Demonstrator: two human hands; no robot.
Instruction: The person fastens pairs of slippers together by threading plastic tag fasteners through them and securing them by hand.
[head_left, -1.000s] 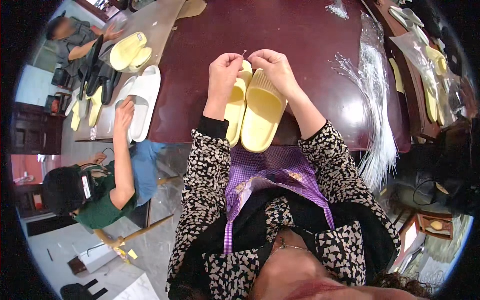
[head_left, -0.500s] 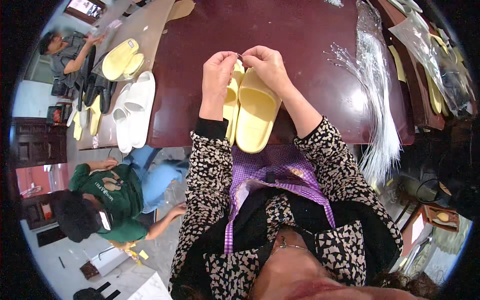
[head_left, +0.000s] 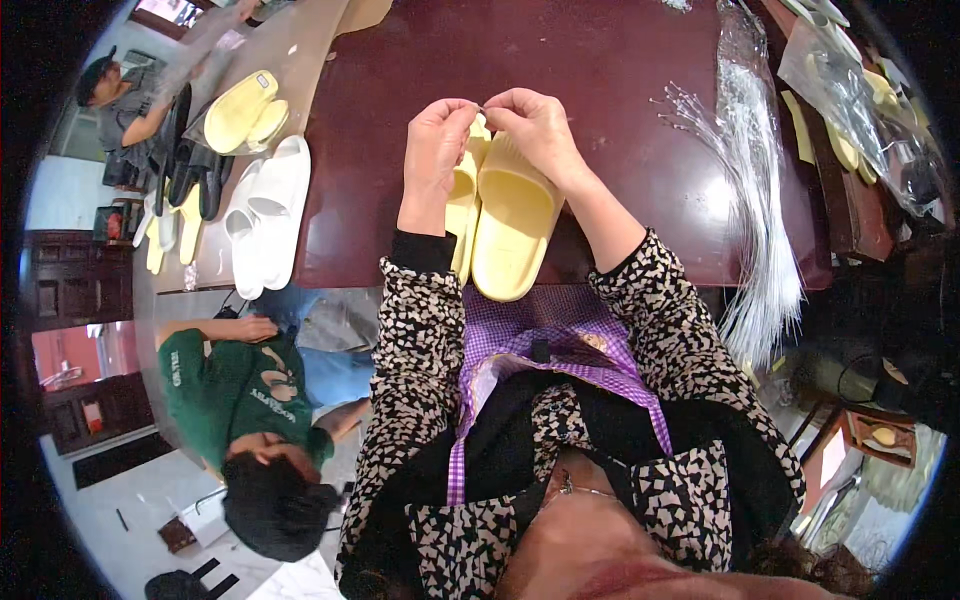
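Note:
A pair of pale yellow slide slippers lies side by side at the table's near edge, toes toward me. The right slipper [head_left: 513,240] shows almost whole, while the left slipper [head_left: 462,205] is partly covered by my left hand [head_left: 437,150]. Above the far ends of the slippers, my left hand and my right hand [head_left: 535,130] meet with fingertips pinched together. Something small and dark shows between them, too small to name. Both hands are closed.
White slippers [head_left: 272,215] lie on the left, with yellow slippers [head_left: 243,110] beyond them. A bundle of clear plastic ties [head_left: 750,200] hangs over the edge of the dark red table [head_left: 620,60]. Right of it lies a clear bag [head_left: 850,110]. A person in green [head_left: 245,390] is at left.
My hands stay pinched in nearly the same place. The person in green has shifted rightward and leaned over. At far left another person is now partly behind a raised clear plastic sheet.

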